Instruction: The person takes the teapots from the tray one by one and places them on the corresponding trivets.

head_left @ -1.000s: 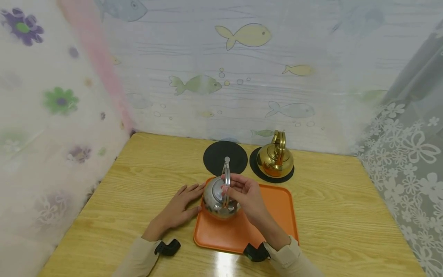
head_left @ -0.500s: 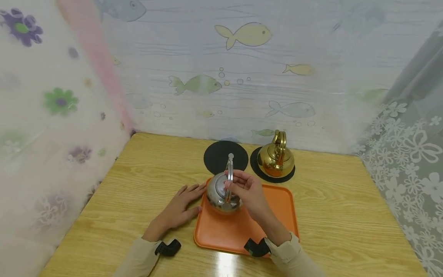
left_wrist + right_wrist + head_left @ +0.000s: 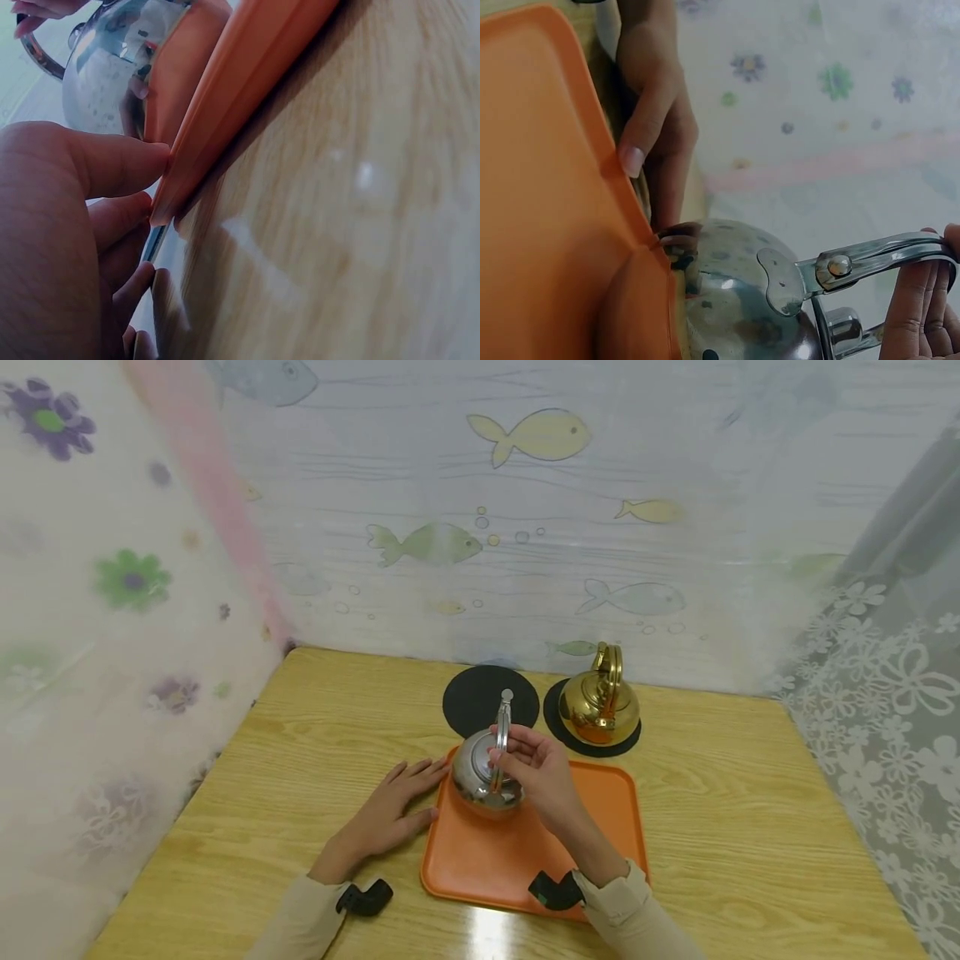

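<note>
My right hand (image 3: 551,781) holds the upright handle of a silver kettle (image 3: 471,777), thumb on one side and fingers on the other. The kettle is over the back left part of an orange tray (image 3: 480,868); I cannot tell whether its base touches the tray. In the right wrist view the metal handle (image 3: 870,255) runs into the fingers. My left hand (image 3: 393,806) lies beside the tray with fingers stretched out, its thumb and fingertips touching the left rim. The left wrist view shows the thumb (image 3: 124,161) against the tray's edge.
Behind the tray, a round black mat (image 3: 472,693) lies on the wooden table (image 3: 315,727). A gold kettle (image 3: 588,714) stands on a second black mat (image 3: 552,714) to its right. Patterned sheets (image 3: 525,560) line the back and sides.
The silver kettle has moved a little to the right and toward the back in my right hand, its handle shifting with it. My left hand has stayed at the tray's rim.
</note>
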Demonstrator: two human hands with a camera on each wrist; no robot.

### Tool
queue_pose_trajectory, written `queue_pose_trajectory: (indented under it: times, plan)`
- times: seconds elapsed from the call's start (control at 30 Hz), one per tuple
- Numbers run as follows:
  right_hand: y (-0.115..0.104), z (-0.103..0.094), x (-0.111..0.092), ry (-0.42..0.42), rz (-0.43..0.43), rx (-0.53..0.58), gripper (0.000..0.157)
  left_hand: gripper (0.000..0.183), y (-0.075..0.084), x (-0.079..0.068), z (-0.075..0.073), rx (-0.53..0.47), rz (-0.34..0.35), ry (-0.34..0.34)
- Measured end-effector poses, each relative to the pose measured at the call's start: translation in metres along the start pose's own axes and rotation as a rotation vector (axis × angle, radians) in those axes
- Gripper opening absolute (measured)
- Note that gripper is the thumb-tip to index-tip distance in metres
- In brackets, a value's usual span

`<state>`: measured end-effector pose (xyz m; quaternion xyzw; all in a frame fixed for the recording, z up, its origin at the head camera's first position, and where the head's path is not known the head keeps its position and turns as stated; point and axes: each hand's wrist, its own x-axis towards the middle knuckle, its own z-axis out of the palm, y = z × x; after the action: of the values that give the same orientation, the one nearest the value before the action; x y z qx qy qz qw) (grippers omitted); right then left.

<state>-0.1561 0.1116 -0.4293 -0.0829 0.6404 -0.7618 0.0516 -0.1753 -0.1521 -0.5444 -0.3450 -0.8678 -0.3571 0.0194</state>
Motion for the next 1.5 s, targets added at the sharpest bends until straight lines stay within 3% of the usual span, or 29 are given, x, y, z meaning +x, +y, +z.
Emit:
queue_pose_trajectory:
  times: [0.87, 1.5]
  plan:
    - [0.001, 0.0, 0.015, 0.021, -0.006, -0.01, 0.04, 0.06, 0.002, 0.002, 0.0, 0.007, -0.008, -0.008]
    - [0.004, -0.002, 0.027, 0.012, -0.057, -0.058, 0.04, 0.061, 0.0, 0.003, 0.001, 0.014, -0.01, -0.015]
